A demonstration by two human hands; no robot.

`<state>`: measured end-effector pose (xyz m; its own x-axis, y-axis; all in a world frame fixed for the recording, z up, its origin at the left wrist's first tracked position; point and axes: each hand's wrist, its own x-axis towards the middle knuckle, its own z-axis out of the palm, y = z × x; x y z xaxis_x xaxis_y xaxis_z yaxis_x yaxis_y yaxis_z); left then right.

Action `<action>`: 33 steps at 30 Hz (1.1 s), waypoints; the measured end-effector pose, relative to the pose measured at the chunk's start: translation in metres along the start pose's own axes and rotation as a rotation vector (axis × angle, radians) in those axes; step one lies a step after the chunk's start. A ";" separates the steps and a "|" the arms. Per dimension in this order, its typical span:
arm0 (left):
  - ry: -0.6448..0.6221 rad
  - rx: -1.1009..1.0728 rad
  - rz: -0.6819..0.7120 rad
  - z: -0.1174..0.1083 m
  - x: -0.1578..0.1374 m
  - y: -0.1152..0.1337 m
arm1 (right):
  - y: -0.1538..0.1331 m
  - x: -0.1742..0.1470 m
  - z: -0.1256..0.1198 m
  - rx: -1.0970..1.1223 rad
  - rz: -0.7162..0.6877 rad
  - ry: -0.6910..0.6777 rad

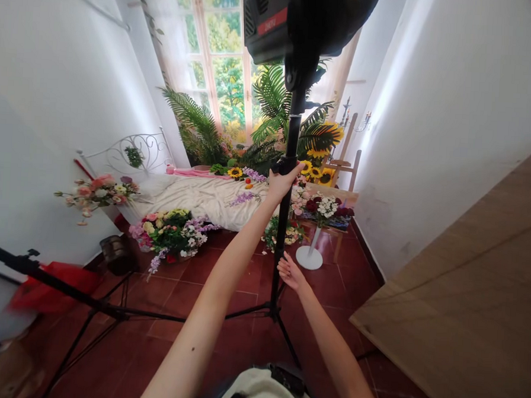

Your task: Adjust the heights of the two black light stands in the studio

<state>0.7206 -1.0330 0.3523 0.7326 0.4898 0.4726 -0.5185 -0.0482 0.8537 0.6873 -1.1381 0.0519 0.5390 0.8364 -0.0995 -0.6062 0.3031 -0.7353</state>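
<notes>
A black studio light [275,21] sits on top of an upright black light stand [282,223] right in front of me. My left hand [284,181] is wrapped round the pole at a collar joint beneath the light. Lower down, my right hand [291,273] has its fingers curled against the right side of the pole, by a small dark knob. Its fingertips partly hide that spot. The stand's legs spread over the red tiles below.
A second black stand [104,306] lies across the left side. Behind are a bed with cream bedding [194,198], flower bunches [174,233], a white round-based pedestal [309,258], an easel [354,162] and palm leaves [271,95]. A wooden panel [466,275] leans at right.
</notes>
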 end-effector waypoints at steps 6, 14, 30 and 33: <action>0.026 0.006 0.025 0.002 0.006 -0.006 | -0.029 0.000 -0.003 -1.070 -0.042 0.273; 0.053 0.113 -0.042 -0.018 -0.037 -0.065 | -0.037 -0.001 0.006 -1.780 -0.046 0.414; 0.119 0.235 -0.126 -0.051 -0.113 -0.167 | -0.033 0.002 0.010 -1.718 -0.048 0.469; 0.148 0.244 -0.148 -0.055 -0.122 -0.178 | -0.034 0.003 0.010 -1.698 -0.049 0.444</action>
<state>0.6995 -1.0364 0.1310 0.7107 0.6275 0.3180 -0.2768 -0.1660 0.9465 0.7032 -1.1417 0.0831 0.8166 0.5772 -0.0039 0.4851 -0.6899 -0.5373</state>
